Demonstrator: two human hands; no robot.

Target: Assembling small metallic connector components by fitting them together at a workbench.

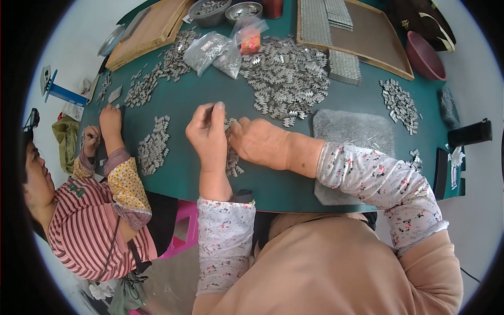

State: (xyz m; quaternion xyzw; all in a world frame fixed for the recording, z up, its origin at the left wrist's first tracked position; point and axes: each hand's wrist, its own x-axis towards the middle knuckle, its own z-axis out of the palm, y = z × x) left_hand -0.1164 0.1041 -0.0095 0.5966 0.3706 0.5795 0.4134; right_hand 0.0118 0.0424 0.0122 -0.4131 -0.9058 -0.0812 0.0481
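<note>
My left hand (206,131) is raised over the green table, its thumb up and its fingers curled closed. Close against its wrist side, my right hand (258,143) reaches in from the right with fingers bent and pressed together. Whatever either hand pinches is hidden by the fingers. Below and between them lies a small pile of grey metal pieces (232,164), partly covered by my hands. Just beyond is a large heap of toothed metal pieces (286,76). Beside my right forearm rests a grey mat (354,126) with thin wire-like bits on it.
Clear plastic bags (206,51) of small parts lie behind my hands. A wooden-framed tray (375,34) with rows of metal strips stands at the back right, near a red bowl (425,56). At the left, a co-worker (100,220) handles parts beside another pile (154,146).
</note>
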